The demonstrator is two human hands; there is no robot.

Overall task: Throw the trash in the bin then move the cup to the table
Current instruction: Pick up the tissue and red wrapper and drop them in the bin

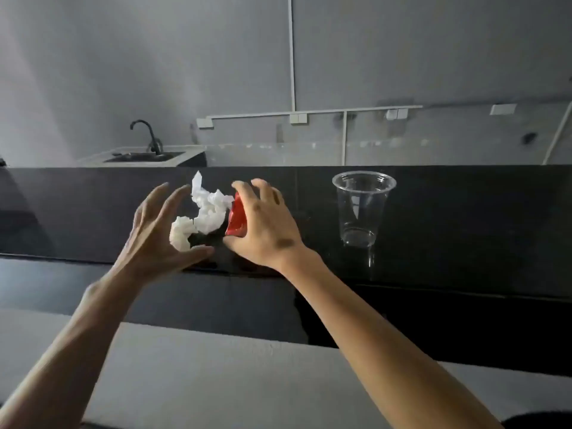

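My right hand gripping red wrapper mid-frame, left hand fingers spread beside white tissue; clear cup upright right, dark tabletop.

A black faucet stands over a sink beyond the dark counter.

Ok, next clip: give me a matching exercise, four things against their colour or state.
Things:
1. tissue
2. wrapper
3. cup
4. left hand

States:
A. clear, upright, empty
B. open, fingers spread beside the trash
C. red, under the right hand
D. white, crumpled

Pairs: 1-D, 2-C, 3-A, 4-B
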